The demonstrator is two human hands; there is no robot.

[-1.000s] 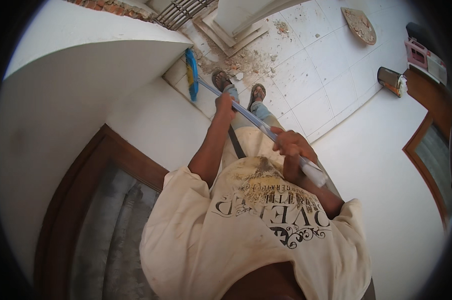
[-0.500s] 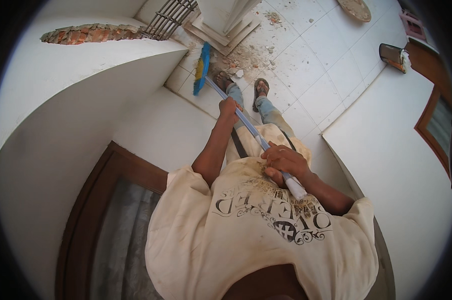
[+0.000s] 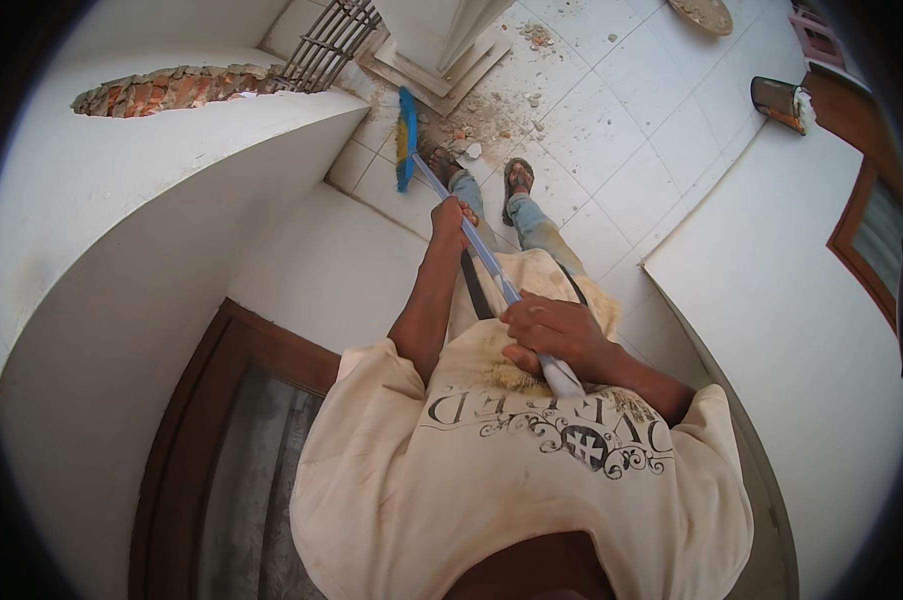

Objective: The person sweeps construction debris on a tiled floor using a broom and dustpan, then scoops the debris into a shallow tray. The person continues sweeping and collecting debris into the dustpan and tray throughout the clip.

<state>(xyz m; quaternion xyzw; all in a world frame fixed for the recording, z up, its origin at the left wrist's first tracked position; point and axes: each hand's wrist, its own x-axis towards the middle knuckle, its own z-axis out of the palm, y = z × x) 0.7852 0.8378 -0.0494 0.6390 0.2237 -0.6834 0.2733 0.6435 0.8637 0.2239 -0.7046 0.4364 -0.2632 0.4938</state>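
Observation:
I hold a broom slantwise in front of my body, its pale blue handle (image 3: 491, 265) running from near my chest down toward the floor. My left hand (image 3: 453, 220) is wrapped round the lower part of the handle. Higher up, close to its white end, my right hand (image 3: 551, 330) grips it. The blue and yellow broom head (image 3: 406, 140) is at floor level, just left of my sandalled left foot (image 3: 443, 163). Beyond my feet, rubble and dust (image 3: 491, 120) lie scattered over the white tiles, with a larger pale chunk (image 3: 470, 152) by my toes.
A white pillar (image 3: 434, 40) on a stepped base rises ahead, beside a metal grille (image 3: 331, 45). On the left, a low wall (image 3: 221, 130) has exposed brick (image 3: 166, 90). A dark bucket (image 3: 779, 103) and a round pan (image 3: 703, 14) stand at the far right.
My right hand and the handle's upper end have shifted left. The broom head has turned slightly and remains by my left foot. Both hands keep their hold.

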